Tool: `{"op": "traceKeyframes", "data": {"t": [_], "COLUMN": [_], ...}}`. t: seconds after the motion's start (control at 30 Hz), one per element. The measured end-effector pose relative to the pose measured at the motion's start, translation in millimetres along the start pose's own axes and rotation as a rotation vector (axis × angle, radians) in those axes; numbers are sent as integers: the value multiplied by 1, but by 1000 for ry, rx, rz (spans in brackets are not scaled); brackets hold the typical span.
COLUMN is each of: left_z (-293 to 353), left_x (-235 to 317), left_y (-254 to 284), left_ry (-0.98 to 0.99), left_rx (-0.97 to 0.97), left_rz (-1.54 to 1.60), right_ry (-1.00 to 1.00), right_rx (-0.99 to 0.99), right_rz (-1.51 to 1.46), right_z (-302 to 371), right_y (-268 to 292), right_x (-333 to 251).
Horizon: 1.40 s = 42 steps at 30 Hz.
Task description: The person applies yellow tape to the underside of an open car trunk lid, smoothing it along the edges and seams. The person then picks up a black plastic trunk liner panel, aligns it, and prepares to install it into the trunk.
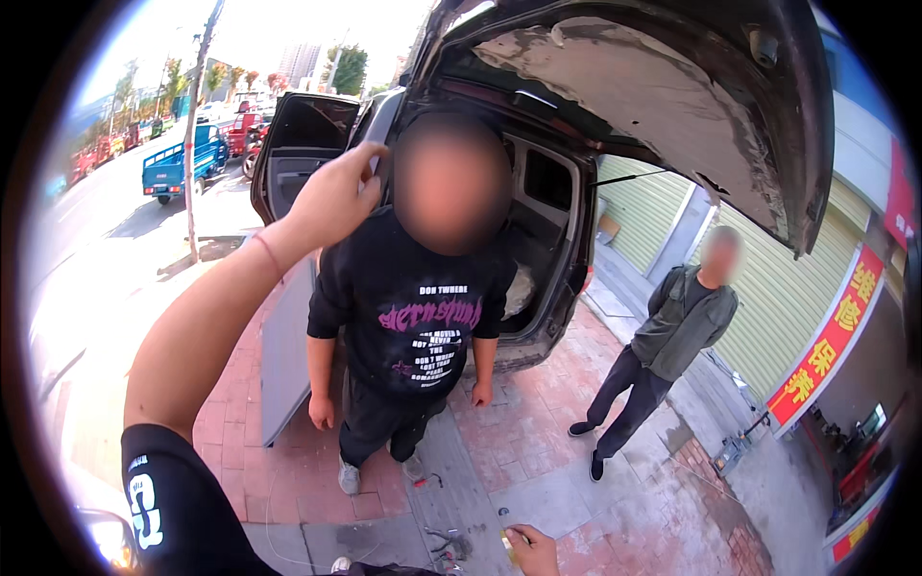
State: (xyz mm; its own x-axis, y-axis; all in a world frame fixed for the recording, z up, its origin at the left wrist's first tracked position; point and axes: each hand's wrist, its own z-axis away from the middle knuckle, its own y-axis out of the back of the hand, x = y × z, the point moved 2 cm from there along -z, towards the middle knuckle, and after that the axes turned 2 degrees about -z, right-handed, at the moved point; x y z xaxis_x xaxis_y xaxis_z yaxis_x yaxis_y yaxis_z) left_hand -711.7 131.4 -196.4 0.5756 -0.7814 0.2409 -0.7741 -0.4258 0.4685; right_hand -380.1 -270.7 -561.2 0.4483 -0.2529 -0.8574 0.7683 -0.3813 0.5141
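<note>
My left arm reaches up and forward from the lower left, so that my left hand [336, 197] is raised beside the head of a person in a black printed shirt [413, 298]. Its fingers are curled in, and whatever may be within them is hidden. Low in the picture, my right hand [534, 553] pinches a small pale yellowish item [508, 543], too small to name. Just behind the person stands a dark van [567, 278] with its tailgate [663, 106] raised overhead and a side door [305, 134] swung out.
A second person in a dark green jacket [684, 312] stands at the right. A grey panel [288, 355] is upright beside the near person. Small tools [449, 545] lie on the paving [557, 413]. Roller shutters [797, 288] and a red sign [828, 336] line the right; a blue cargo tricycle [182, 161] is parked far left.
</note>
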Motion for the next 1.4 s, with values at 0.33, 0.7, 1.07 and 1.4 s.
{"op": "traceKeyframes", "data": {"t": [0.33,0.7,1.07,1.4], "left_z": [-57,-245,-117,-189], "left_x": [95,284,265,234], "left_y": [-92,-80,-128,-126], "left_ry": [-986,-799,-924,-714], "left_rx": [183,310,-91,386], "left_rz": [-246,69,504,590], "right_ry": [-211,-221,421,1234], "right_rx": [3,295,633,1082], "right_rz": [-62,-386,25,460], "right_z": [1,-14,-132,-201], "right_y": [-71,-59,137,239], "right_x": [-99,-11,-152,-412]}}
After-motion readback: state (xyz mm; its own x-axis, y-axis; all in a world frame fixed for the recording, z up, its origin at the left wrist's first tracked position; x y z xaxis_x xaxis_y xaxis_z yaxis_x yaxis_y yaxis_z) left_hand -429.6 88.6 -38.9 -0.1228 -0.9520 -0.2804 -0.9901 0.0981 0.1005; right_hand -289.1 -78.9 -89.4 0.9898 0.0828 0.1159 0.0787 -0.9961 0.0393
